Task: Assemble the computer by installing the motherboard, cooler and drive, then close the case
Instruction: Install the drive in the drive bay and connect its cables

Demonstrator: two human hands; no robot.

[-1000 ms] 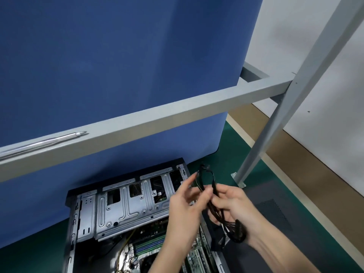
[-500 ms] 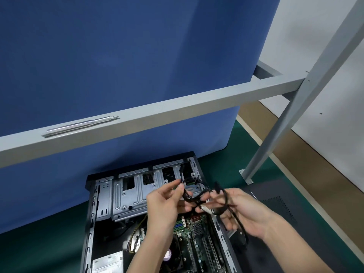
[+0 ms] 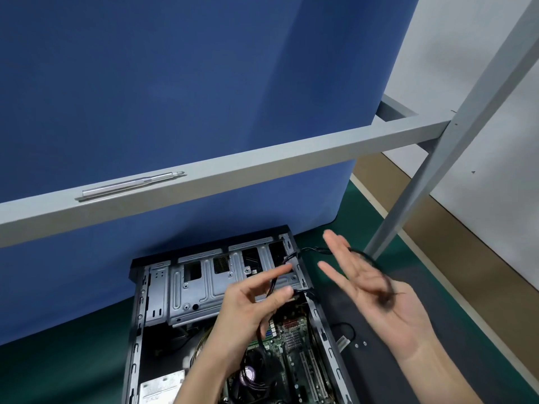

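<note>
The open black computer case (image 3: 137, 330) lies on the green mat. It holds a silver drive cage (image 3: 204, 284), the green motherboard (image 3: 291, 339) and a cooler fan (image 3: 250, 374). Above the motherboard, my left hand (image 3: 248, 310) grips a black cable (image 3: 272, 285) between thumb and forefinger. To the right of the case, my right hand (image 3: 376, 301) is flat with spread fingers, and a blurred loop of the same cable lies across it. That cable runs back to the case's far right corner. A silver drive (image 3: 162, 389) lies at the case's near left.
A grey metal beam (image 3: 262, 161) crosses above the case with a silver screwdriver (image 3: 131, 183) lying on it. A slanted grey post (image 3: 423, 176) stands at the right. A blue partition (image 3: 175, 83) rises behind. A black side panel (image 3: 358, 360) lies right of the case.
My hands have moved apart. The right hand has opened and swung right with the cable looped over it, and the cable bundle has spread out. The view has tilted down onto the case.
</note>
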